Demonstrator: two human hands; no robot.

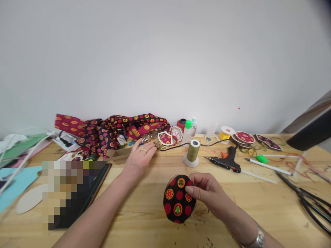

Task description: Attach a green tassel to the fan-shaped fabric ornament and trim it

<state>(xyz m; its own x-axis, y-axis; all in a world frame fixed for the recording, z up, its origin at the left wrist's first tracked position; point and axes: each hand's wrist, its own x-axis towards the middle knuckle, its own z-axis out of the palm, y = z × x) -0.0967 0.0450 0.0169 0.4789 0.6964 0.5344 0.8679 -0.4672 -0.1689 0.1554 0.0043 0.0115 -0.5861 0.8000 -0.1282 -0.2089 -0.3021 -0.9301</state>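
Note:
My right hand is closed round the right edge of a black fabric-covered oval piece with red and yellow dots, holding it just above the wooden table. My left hand reaches forward with its fingers stretched out and a ring on one finger. Its fingertips lie near a small heap of things at the edge of the patterned red and black fabric, beside a cardboard piece. Nothing shows in that hand.
A spool of olive thread stands behind the oval piece. To its right lie a black glue gun, a white pencil, round patterned pieces, a yellow ribbon roll and black scissors. Small bottles stand by the wall. A tablet and papers lie left.

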